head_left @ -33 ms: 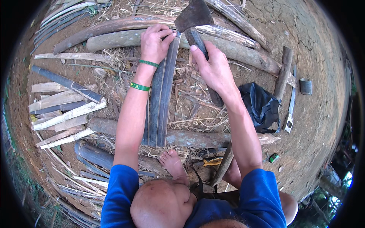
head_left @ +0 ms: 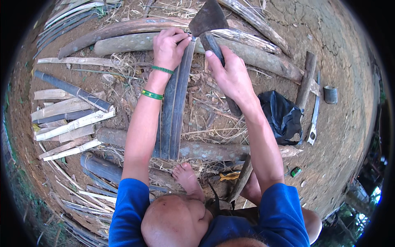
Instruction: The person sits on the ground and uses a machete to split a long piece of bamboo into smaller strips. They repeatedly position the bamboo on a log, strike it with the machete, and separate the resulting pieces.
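My right hand [head_left: 231,76] is wrapped round the dark wooden handle of a hatchet, whose broad, worn metal head [head_left: 209,18] hangs at the far end of the bamboo slats. Close to that head, my left hand [head_left: 168,46] has its thumb and fingers pinched together at the slat tips. Whatever lies in the pinch is too small to make out. Several dark split bamboo slats [head_left: 176,101] lie side by side, reaching from a far log [head_left: 127,43] across to a near log [head_left: 214,151]. My left forearm covers part of them.
Cut bamboo pieces [head_left: 70,109] lie in a pile on the left. To the right are a crumpled black plastic bag [head_left: 279,117], a handsaw [head_left: 314,119], a short wooden post [head_left: 305,80] and a grey cup-like container [head_left: 330,94]. My bare foot [head_left: 187,178] rests by the near log.
The hatchet head has shifted very slightly to the left. Both hands keep their grips, and the slats lie as before.
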